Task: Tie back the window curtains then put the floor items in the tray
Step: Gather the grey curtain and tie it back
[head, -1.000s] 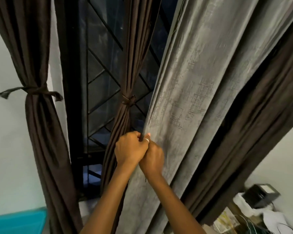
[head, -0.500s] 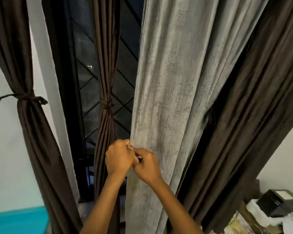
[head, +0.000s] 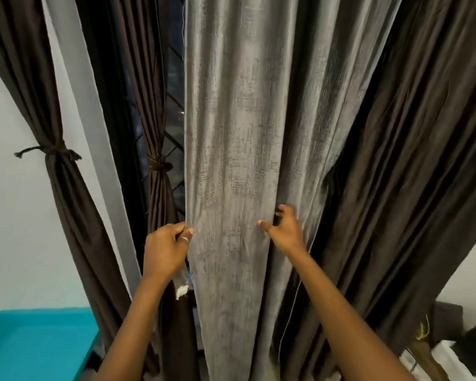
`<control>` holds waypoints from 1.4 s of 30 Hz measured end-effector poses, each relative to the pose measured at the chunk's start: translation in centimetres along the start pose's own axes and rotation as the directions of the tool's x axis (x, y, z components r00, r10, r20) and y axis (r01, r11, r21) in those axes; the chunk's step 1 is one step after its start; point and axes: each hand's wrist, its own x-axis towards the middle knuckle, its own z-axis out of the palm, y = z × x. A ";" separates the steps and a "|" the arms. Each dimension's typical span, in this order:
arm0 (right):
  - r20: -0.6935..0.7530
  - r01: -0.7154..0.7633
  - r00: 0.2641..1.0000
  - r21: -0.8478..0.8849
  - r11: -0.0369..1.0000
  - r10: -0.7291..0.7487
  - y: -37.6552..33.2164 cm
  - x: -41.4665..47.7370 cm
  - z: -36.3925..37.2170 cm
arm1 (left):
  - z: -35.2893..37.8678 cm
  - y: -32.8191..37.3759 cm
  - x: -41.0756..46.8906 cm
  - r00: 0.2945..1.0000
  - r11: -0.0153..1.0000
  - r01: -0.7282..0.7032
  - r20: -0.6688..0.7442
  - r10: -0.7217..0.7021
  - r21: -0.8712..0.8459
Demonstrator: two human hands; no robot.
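Left hand (head: 167,250): clenched on the near edge of the grey curtain (head: 248,149), a ring on one finger.
Right hand (head: 285,232): fingers hooked into a fold of the same panel, thumb spread.
Curtain: hung between the hands, untied.
Tied curtains (head: 63,171): left of the left hand, already knotted.
Technique: probably gather the folds evenly inward before wrapping a tie.
Tray (head: 36,345): below the left hand.

Bare forearms; ring (head: 184,239) on left hand (head: 166,250)
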 end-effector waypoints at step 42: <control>-0.128 0.212 0.946 -0.446 0.869 -0.297 -4.7 -5.4 13.9 | 5.3 -0.2 5.6 0.989 0.990 0.053 0.143 -0.034 -0.131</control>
